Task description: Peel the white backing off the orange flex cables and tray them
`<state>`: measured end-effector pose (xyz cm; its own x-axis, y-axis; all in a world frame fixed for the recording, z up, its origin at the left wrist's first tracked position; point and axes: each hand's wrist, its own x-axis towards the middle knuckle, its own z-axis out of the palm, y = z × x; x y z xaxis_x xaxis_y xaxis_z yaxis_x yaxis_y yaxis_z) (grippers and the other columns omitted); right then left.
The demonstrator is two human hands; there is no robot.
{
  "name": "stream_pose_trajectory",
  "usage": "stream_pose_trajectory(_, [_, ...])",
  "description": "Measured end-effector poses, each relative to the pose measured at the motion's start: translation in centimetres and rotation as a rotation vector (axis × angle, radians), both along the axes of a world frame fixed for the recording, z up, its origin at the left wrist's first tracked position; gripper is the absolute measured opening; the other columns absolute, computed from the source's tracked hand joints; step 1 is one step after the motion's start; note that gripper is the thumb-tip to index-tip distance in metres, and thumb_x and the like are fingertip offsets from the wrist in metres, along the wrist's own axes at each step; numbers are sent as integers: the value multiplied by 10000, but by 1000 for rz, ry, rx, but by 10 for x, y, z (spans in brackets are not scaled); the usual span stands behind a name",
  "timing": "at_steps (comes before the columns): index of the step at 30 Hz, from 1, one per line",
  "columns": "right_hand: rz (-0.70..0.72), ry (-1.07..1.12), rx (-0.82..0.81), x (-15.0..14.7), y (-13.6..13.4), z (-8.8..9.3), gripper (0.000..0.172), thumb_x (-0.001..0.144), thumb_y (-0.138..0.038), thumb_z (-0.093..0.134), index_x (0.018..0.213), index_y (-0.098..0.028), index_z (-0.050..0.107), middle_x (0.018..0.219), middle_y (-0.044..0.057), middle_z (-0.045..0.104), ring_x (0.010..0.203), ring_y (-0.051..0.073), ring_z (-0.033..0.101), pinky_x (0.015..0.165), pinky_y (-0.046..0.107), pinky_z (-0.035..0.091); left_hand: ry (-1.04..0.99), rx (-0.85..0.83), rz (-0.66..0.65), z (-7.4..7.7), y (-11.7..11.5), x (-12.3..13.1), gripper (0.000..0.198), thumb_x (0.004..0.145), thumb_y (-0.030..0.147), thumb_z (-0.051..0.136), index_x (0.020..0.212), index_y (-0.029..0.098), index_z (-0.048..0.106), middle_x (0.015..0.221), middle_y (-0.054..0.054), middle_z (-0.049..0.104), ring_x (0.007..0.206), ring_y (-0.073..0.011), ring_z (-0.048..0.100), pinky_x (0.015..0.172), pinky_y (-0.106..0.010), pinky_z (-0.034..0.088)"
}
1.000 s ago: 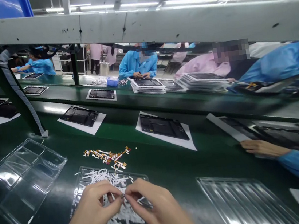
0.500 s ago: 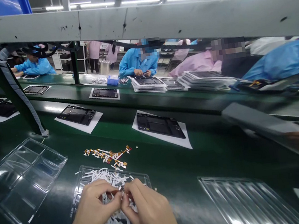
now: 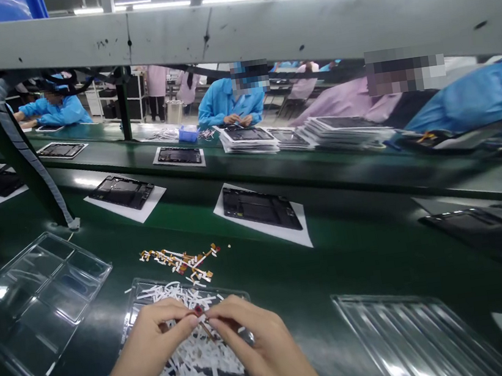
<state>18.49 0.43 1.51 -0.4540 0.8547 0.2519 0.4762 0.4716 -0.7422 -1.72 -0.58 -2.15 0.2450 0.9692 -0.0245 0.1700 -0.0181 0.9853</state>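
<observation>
My left hand [image 3: 155, 342] pinches a small part [image 3: 199, 311] with a dark red end, over a clear tray [image 3: 242, 297]. Close against it, my right hand [image 3: 261, 334] has thumb and forefinger pressed together at the part's other side; a thin brown strip hangs between the hands. Loose white strips [image 3: 196, 374] fill the tray beneath both hands. Just beyond the tray lies a small heap of orange and white flex pieces [image 3: 186, 261].
A clear compartment tray [image 3: 44, 301] lies at left, a ribbed clear tray [image 3: 418, 332] at right. Black panels on white sheets [image 3: 261, 211] rest on the green belt beyond. A slanted post [image 3: 34, 155] stands at left. People work across the line.
My hands have parted slightly, and the red-ended part now shows between them. The panels on the belt have shifted a little left. At right, another person's hand is gone and a black panel lies there.
</observation>
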Motion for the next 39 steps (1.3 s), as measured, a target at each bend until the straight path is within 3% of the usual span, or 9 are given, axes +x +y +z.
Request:
stream_pose_trajectory(2, [-20, -2, 53, -1, 0, -3, 231, 1023, -182, 489, 993, -222, 714, 902, 43, 746, 807, 185, 712, 716, 279, 574, 24, 11, 34, -3, -1, -1, 320, 973, 401, 607, 820, 190, 793, 851, -59, 710, 860, -223, 630, 787, -309, 463])
stream_pose_trajectory(5, [-82, -45, 287, -6, -2, -10, 227, 1028, -164, 479, 1082, -183, 699, 968, 91, 747, 865, 207, 722, 749, 306, 590, 51, 7, 128, -10, -1, 1, 422, 977, 463, 583, 711, 174, 737, 765, -37, 626, 796, -209, 575, 727, -299, 437])
stream_pose_trajectory(10, [-114, -218, 697, -17, -5, -23, 160, 995, -125, 555, 996, -131, 715, 858, 97, 750, 720, 215, 711, 625, 323, 549, 22, 4, 118, -17, -2, 9, 529, 995, 550, 518, 643, 170, 627, 691, -4, 507, 732, -186, 497, 689, -286, 397])
stream_pose_trajectory(14, [-104, -321, 810, -20, -4, -30, 158, 974, -93, 577, 1074, -87, 700, 922, 131, 769, 739, 238, 716, 647, 354, 527, -22, 5, 126, -14, -5, 15, 501, 1024, 501, 478, 657, 175, 579, 719, -8, 534, 736, -182, 491, 709, -281, 400])
stream_pose_trajectory(19, [-173, -381, 886, -24, -6, -31, 120, 976, -108, 577, 1020, -108, 688, 839, 112, 757, 693, 233, 694, 641, 367, 497, -1, 29, 135, -7, -11, 21, 449, 1042, 403, 467, 665, 180, 563, 748, -16, 541, 760, -186, 512, 715, -280, 398])
stream_pose_trajectory(27, [-258, -332, 767, -28, -2, -34, 210, 979, -100, 441, 860, -170, 599, 719, 53, 642, 609, 201, 596, 582, 328, 454, 93, 72, 50, 0, -14, 15, 386, 1058, 377, 451, 816, 190, 686, 831, -34, 579, 851, -210, 566, 766, -296, 420])
stream_pose_trajectory(33, [-97, -462, 521, 4, -5, -18, 293, 1027, -176, 422, 795, -201, 599, 685, 30, 622, 558, 189, 602, 534, 301, 456, 215, 61, 88, 6, -15, -10, 408, 1057, 413, 436, 818, 191, 682, 874, -42, 594, 843, -209, 583, 737, -293, 422])
stream_pose_trajectory(37, [31, -349, 306, -5, -4, 8, 218, 1038, -280, 521, 1195, -187, 642, 989, 87, 726, 874, 232, 716, 728, 326, 576, 258, 135, 43, 17, -24, -25, 364, 1059, 367, 431, 885, 198, 701, 924, -51, 622, 845, -201, 605, 744, -289, 430])
stream_pose_trajectory(39, [154, -217, 177, -26, 1, 24, 256, 1012, -269, 579, 1257, -220, 632, 1097, 78, 725, 989, 221, 703, 839, 327, 579, 263, 187, 27, 23, -29, -34, 334, 1053, 325, 438, 876, 199, 692, 926, -49, 639, 840, -194, 617, 755, -286, 436])
